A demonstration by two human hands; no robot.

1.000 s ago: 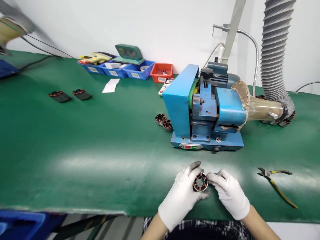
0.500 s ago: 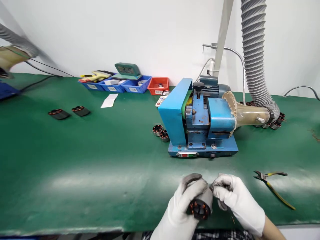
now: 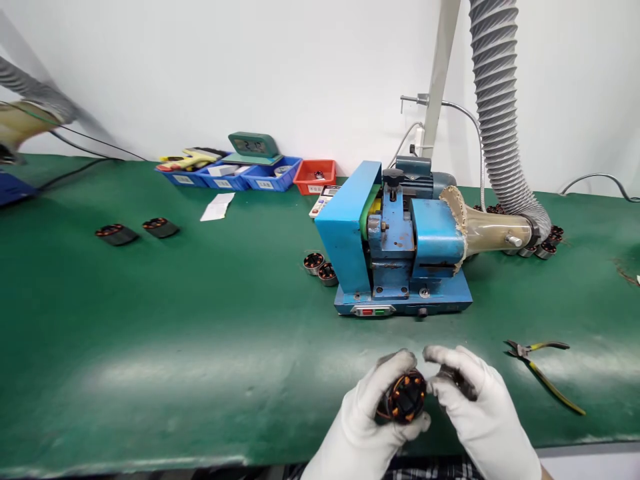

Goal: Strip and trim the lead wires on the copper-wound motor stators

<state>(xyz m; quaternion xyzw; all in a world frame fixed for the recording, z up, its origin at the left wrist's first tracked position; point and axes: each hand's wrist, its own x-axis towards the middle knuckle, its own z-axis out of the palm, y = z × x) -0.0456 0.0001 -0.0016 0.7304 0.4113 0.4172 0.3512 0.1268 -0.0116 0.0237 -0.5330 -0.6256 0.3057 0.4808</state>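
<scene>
Both my hands wear white gloves near the front edge of the green table (image 3: 200,360). My left hand (image 3: 367,417) is closed around a small motor stator (image 3: 404,398) with copper windings, its open end turned toward me. My right hand (image 3: 475,407) is curled beside it, its fingertips pinched at the stator's right side; what they pinch is too small to make out. Behind my hands stands a blue bench machine (image 3: 395,243) with red and green buttons on its base.
Yellow-handled pliers (image 3: 543,370) lie right of my hands. Two stators (image 3: 320,265) sit left of the machine, two dark ones (image 3: 135,231) far left, several more behind the machine at right (image 3: 543,245). Blue bins (image 3: 235,175) and a red bin (image 3: 315,175) line the wall. A grey duct hose (image 3: 497,113) joins the machine.
My left hand has turned the stator so its windings face me again, and lifted it slightly. My right hand has stayed pinched at its right side. The view has tilted up a little.
</scene>
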